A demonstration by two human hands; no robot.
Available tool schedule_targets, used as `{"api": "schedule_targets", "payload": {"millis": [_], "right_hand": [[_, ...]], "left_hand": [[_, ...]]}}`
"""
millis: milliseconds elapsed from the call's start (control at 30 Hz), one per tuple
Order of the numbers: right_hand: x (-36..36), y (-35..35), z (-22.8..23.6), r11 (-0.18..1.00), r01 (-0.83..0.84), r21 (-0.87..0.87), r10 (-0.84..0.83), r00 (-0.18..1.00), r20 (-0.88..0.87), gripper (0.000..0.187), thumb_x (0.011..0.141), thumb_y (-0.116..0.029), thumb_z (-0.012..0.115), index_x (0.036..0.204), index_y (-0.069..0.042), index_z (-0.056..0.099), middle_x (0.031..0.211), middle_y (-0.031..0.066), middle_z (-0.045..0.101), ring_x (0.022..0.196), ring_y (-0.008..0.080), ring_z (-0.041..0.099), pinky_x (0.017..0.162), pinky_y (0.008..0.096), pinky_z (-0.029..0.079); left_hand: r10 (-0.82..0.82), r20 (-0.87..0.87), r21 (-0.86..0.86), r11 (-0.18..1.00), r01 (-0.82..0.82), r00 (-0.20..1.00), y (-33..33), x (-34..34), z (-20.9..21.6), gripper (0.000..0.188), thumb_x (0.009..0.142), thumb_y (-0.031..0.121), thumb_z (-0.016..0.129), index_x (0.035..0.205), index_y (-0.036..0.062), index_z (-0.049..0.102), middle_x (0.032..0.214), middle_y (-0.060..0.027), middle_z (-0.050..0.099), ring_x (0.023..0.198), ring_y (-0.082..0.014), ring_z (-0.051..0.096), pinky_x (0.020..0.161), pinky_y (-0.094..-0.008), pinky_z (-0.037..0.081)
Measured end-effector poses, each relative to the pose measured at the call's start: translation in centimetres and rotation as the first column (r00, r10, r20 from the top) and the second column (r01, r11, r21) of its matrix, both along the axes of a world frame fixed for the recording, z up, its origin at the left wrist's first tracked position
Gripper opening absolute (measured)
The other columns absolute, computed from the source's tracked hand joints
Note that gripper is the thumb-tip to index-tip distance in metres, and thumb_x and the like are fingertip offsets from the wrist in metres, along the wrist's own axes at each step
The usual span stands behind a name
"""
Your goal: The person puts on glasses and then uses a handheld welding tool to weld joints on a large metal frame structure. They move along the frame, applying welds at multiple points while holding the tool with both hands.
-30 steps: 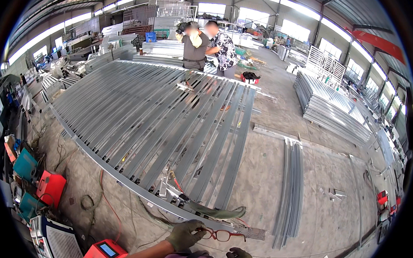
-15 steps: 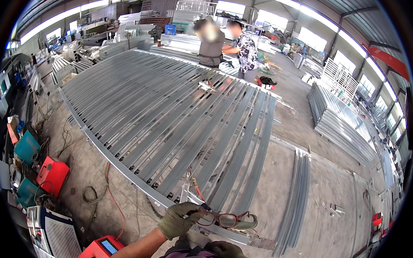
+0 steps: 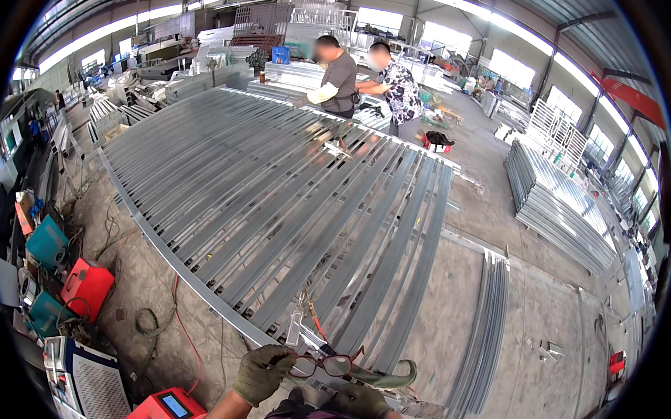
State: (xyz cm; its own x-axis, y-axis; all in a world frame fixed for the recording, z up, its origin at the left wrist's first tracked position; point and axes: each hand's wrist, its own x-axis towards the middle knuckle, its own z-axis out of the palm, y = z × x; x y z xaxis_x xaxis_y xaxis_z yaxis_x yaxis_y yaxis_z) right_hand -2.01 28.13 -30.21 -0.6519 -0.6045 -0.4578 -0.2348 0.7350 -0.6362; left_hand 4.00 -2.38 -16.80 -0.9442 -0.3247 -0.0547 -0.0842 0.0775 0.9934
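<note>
A pair of red-framed glasses (image 3: 336, 366) hangs in front of me over the near edge of a large slatted metal panel (image 3: 276, 211). My left hand (image 3: 264, 374), in a dark green work glove, pinches the left end of the glasses. My right hand (image 3: 363, 403), also gloved, is low beside my body, just below the glasses. Its fingers are partly hidden, so I cannot tell whether they hold anything. A curved dark green piece (image 3: 389, 379) lies right of the glasses; its kind is unclear. A silver tool (image 3: 306, 334) with a red hose rests on the panel's near edge.
Two people (image 3: 338, 76) stand at the panel's far side. A bundle of long metal bars (image 3: 480, 337) lies on the floor at right, with stacked panels (image 3: 560, 198) beyond. Red machines (image 3: 165, 413), a white-and-blue unit (image 3: 87, 388) and cables (image 3: 149, 323) occupy the left.
My left hand has shifted left and down with the glasses, which have moved the same way. My right hand has risen slightly. One person at the far side has turned left.
</note>
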Motion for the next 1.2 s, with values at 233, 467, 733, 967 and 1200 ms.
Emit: {"api": "schedule_targets", "payload": {"millis": [233, 467, 733, 967, 1200], "right_hand": [[-0.5, 0.9, -0.9, 0.999, 0.039, 0.021, -0.041, 0.994, 0.102, 0.047, 0.1, -0.052, 0.063, 0.128, -0.016, 0.075, 0.121, 0.0151, 0.078, 0.115, 0.0327, 0.074, 0.099, 0.0411, 0.056], [-1.2, 1.6, -3.0, 0.999, -0.034, 0.002, 0.033, 0.994, 0.108, 0.048, 0.1, -0.05, 0.065, 0.129, -0.014, 0.075, 0.122, 0.0156, 0.078, 0.116, 0.0325, 0.074, 0.102, 0.0405, 0.055], [-1.0, 1.7, -1.6, 0.998, 0.032, 0.052, -0.037, 0.994, 0.105, 0.049, 0.1, -0.051, 0.066, 0.131, -0.014, 0.074, 0.123, 0.0147, 0.078, 0.117, 0.0315, 0.074, 0.101, 0.0403, 0.055], [-1.4, 1.8, -3.7, 1.0, -0.024, 0.002, 0.024, 0.992, 0.12, 0.047, 0.101, -0.05, 0.065, 0.13, -0.014, 0.074, 0.121, 0.0147, 0.078, 0.114, 0.0306, 0.074, 0.099, 0.0411, 0.055], [-1.6, 1.5, -4.1, 0.998, -0.038, 0.043, 0.033, 0.994, 0.107, 0.044, 0.102, -0.048, 0.063, 0.129, -0.015, 0.074, 0.122, 0.0157, 0.078, 0.113, 0.0326, 0.074, 0.099, 0.0418, 0.055]], "left_hand": [[-0.008, -0.06, -0.013, 1.0, 0.007, 0.998, 1.5, -0.8, -0.2, 0.012, 0.099, 0.007, 0.079, 0.11, 0.0034, 0.079, 0.096, -0.0036, 0.077, 0.085, -0.0101, 0.07, 0.076, -0.0285, 0.057], [-0.025, -0.068, 0.033, 0.999, 0.027, 0.997, 2.9, -1.3, -0.6, 0.013, 0.098, 0.005, 0.079, 0.11, 0.0026, 0.079, 0.094, -0.0037, 0.077, 0.083, -0.0104, 0.069, 0.076, -0.0287, 0.057], [-0.083, -0.06, -0.044, 0.996, 0.08, 0.995, 3.5, -1.5, -1.2, 0.015, 0.098, 0.006, 0.08, 0.112, 0.003, 0.079, 0.097, -0.0042, 0.078, 0.086, -0.012, 0.07, 0.079, -0.0297, 0.058], [-0.069, -0.072, -0.057, 0.996, 0.065, 0.995, 3.4, -1.4, -2.3, 0.017, 0.097, 0.005, 0.08, 0.114, 0.0031, 0.08, 0.099, -0.0047, 0.079, 0.088, -0.0121, 0.071, 0.08, -0.0298, 0.058], [-0.058, -0.006, -0.036, 0.998, 0.058, 0.998, 3.4, -1.2, -3.1, 0.023, 0.096, 0.015, 0.082, 0.117, 0.0053, 0.08, 0.096, -0.006, 0.078, 0.086, -0.0112, 0.07, 0.08, -0.0293, 0.058]]}}
